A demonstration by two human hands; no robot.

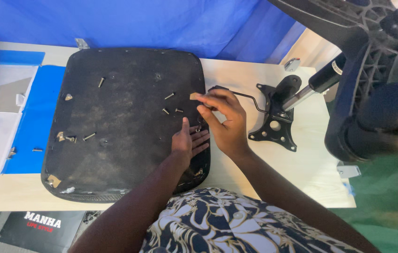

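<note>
The left hand [187, 143] lies flat, fingers together, on the right edge of the upturned seat [124, 124]. The right hand [222, 119] pinches what looks like a small tan tab [194, 96]. Loose bolts [171, 96] lie on the seat; a nudge could roll them off.

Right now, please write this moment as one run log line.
left hand: flat on black seat pad | right hand: pinching small tan piece | loose screws on pad | metal bracket beside

The chair base [377, 70] at upper right runs off the frame's edge. The right hand [225, 119] hides part of the seat pad [124, 122]; the bit its fingertips pinch is too small to identify.
</note>
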